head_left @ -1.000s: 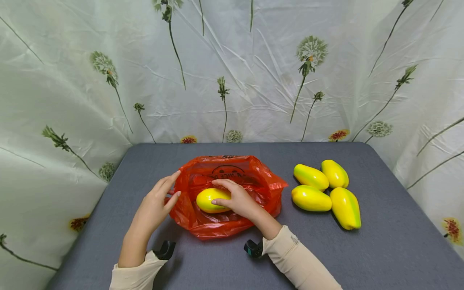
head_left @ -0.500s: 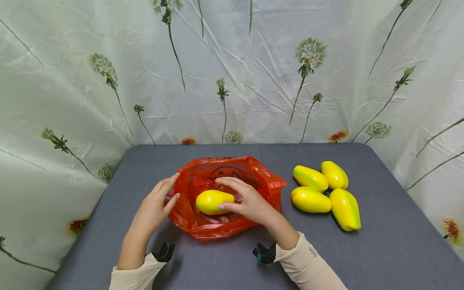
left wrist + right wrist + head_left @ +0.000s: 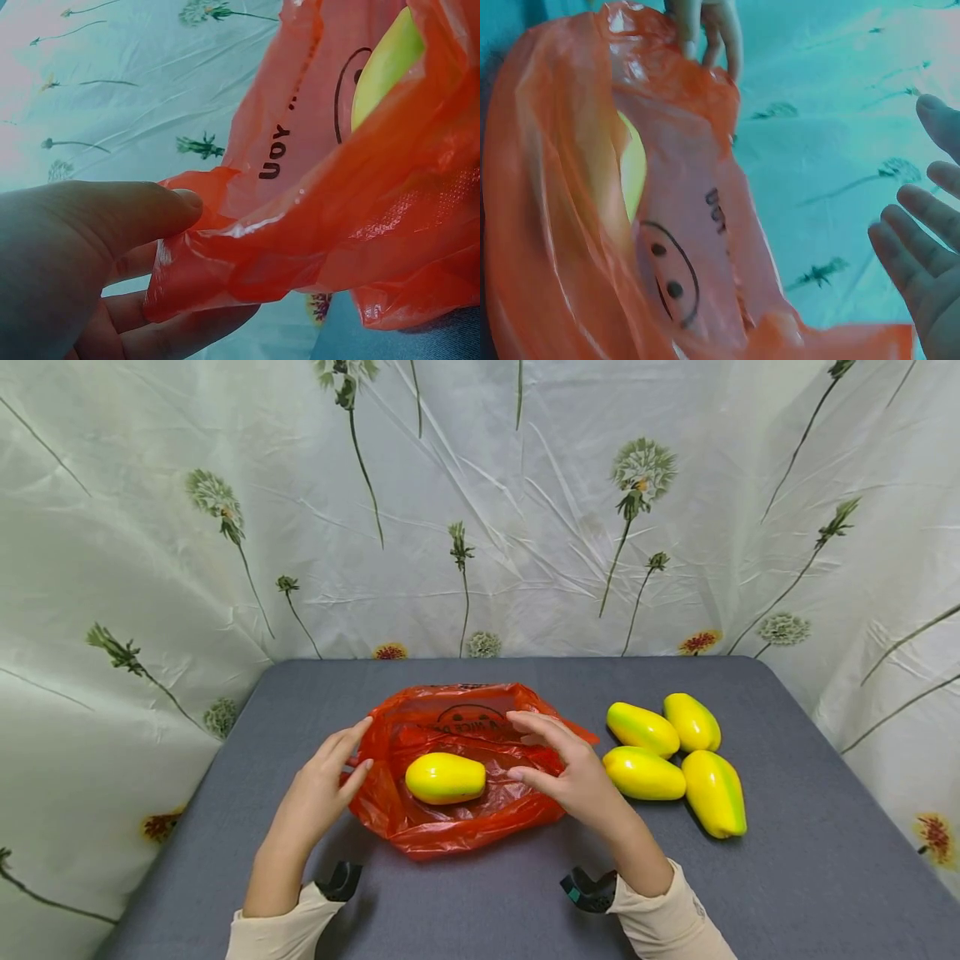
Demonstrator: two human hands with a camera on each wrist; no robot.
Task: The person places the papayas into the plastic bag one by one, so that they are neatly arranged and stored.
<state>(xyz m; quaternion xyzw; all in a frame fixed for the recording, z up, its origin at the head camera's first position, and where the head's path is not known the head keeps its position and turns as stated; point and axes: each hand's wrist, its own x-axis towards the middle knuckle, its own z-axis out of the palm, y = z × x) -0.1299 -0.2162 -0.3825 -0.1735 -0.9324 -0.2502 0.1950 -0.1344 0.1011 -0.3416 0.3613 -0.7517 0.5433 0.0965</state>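
A red plastic bag [image 3: 442, 842] with printed lettering and a smiling face lies on the grey table, its mouth spread. Inside it rests a glossy yellow papaya [image 3: 445, 778] with a greenish tinge. My left hand [image 3: 311, 797] pinches the bag's left edge; in the left wrist view the thumb presses the plastic [image 3: 360, 225] against the fingers behind it. Over the bag's right side hovers my right hand [image 3: 581, 781], fingers spread and holding nothing. The right wrist view shows that hand [image 3: 930, 247] apart from the plastic.
To the right of the bag, several yellow-green papayas [image 3: 643, 773] lie grouped on the table [image 3: 810, 860]. Behind the table hangs a pale curtain [image 3: 540, 568] with dandelion prints. Each wrist carries a black camera [image 3: 588, 891].
My right hand has let go of the papaya in the bag and moved right, away from it. The papaya stays in the bag. My left hand keeps its place on the bag's edge.
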